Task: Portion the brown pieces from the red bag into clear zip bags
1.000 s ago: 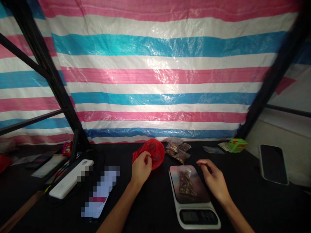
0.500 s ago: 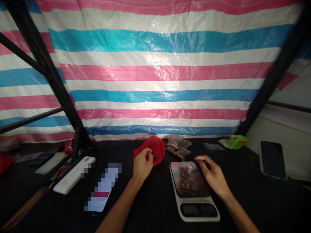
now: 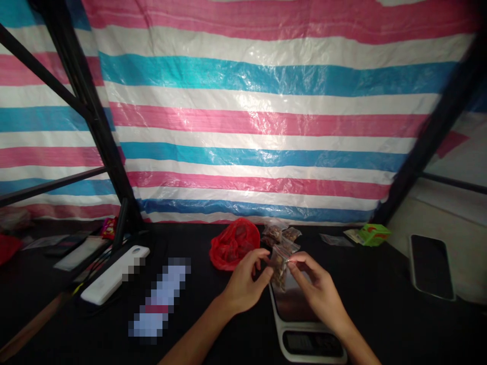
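A small clear zip bag of brown dried bits [image 3: 280,271] hangs upright above the kitchen scale [image 3: 297,303]. My right hand [image 3: 317,284] pinches its top right corner between thumb and fingers. Beside the bag's left edge is my left hand [image 3: 247,281], thumb and fingers apart; whether a fingertip touches the plastic I cannot tell. The scale has a dark plate and a white body, partly covered by my right hand and the bag. Just beyond my left hand lies a crumpled red plastic bag [image 3: 232,247]. Several similar filled zip bags [image 3: 274,230] sit behind the held one.
To the left are a white power strip [image 3: 114,276] and a blurred-out phone-like object [image 3: 160,299]. A green box [image 3: 374,234] and flat clear bags [image 3: 337,240] lie at the back right. A phone [image 3: 431,266] leans at far right. Striped sheeting [image 3: 258,121] hangs behind the black table.
My right hand has lifted the zip bag off the scale plate. My left hand has come out of the red bag and moved right, beside the zip bag. The view has shifted slightly.
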`<state>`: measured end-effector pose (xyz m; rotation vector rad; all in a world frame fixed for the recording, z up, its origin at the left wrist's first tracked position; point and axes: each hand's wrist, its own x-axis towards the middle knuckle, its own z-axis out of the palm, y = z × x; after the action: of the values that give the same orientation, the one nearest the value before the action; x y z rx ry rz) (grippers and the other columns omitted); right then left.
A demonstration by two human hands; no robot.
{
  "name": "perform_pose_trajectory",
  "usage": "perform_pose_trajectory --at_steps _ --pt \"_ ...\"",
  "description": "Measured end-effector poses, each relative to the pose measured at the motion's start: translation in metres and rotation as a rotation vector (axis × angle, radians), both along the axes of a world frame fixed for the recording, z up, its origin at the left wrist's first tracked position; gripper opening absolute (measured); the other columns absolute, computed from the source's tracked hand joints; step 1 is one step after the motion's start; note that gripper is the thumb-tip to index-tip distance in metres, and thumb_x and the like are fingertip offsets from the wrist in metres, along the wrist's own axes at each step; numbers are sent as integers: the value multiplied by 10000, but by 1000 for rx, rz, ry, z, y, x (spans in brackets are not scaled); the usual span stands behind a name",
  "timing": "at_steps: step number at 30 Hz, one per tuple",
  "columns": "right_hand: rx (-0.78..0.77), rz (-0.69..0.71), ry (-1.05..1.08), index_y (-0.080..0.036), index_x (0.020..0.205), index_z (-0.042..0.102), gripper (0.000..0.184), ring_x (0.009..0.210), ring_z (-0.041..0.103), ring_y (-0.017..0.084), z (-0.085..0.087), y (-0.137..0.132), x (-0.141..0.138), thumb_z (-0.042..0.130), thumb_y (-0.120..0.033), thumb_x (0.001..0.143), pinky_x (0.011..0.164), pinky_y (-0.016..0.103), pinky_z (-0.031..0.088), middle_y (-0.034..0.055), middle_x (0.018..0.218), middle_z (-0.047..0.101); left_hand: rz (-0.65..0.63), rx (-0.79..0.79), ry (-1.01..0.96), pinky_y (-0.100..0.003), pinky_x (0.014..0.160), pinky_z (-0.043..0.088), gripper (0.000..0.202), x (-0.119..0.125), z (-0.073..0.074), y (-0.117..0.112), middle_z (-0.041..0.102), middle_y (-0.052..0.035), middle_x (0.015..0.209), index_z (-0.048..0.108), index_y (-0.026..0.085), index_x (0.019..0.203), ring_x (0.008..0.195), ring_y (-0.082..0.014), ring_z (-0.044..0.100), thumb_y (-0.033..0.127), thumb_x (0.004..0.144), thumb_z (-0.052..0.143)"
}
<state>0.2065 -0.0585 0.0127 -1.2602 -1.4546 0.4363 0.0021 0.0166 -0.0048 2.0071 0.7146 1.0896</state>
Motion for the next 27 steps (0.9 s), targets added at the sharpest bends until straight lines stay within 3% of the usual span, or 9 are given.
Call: perform_pose_trajectory --at_steps 2,4,7,10,12,16,21,27 --pt "24 7 48 -244 994 705 167 843 689 194 0 3 -14 678 -407 969 777 275 561 28 917 726 11 40 -20 -334 890 542 479 4 -2 -7 687 -69 1252 568 266 1356 1027 -209 660 339 903 707" --pt "20 29 58 -255 1028 725 161 874 710 199 -3 4 -23 689 -398 964 810 283 576 38 975 747 56 81 -23 -380 1004 519 519 5 -3 -9 669 -73 1283 559 266 1347 1137 -236 641 322 868 750" --pt "-23 35 48 -294 1243 703 297 983 734 214 -7 0 -30 680 -410 970 920 321 580 53 1128 762 115 136 10 -381 978 521 365 1 -1 -2 691 -62 1168 598 256 1258 1076 -227 649 246 903 679" --pt "-56 -32 43 -318 1398 616 417 1047 735 225 -10 -6 -29 632 -434 997 1003 373 560 68 1236 748 312 204 29 -386 937 510 290 -10 3 15 698 -65 1099 619 229 1162 1016 -232 645 147 884 608" --pt "-54 -61 26 -305 1373 633 386 1048 731 235 -10 -8 -26 597 -442 1014 1001 393 560 81 1227 749 465 218 102 -404 954 491 294 -20 5 28 705 -68 1106 622 220 1147 1025 -246 638 128 868 600" --pt "-38 -53 -26 -283 1237 702 292 931 722 225 -11 -9 -20 566 -436 1029 879 361 585 84 1122 757 579 262 417 -420 936 462 228 -39 5 50 707 -94 1098 632 208 1136 1053 -285 615 193 912 594" --pt "-7 -36 -87 -295 1114 729 219 1011 699 237 -9 -9 -17 559 -407 1035 864 335 555 65 1100 739 569 302 677 -431 929 427 152 -47 0 57 711 -99 1095 653 203 1049 1072 -302 609 283 963 557" --pt "13 -14 -79 -283 1073 717 197 992 696 220 -4 -11 -11 540 -366 1046 836 297 541 52 1049 719 553 275 696 -420 950 401 135 -48 -1 56 732 -82 1080 657 206 1021 1078 -284 647 196 898 600"
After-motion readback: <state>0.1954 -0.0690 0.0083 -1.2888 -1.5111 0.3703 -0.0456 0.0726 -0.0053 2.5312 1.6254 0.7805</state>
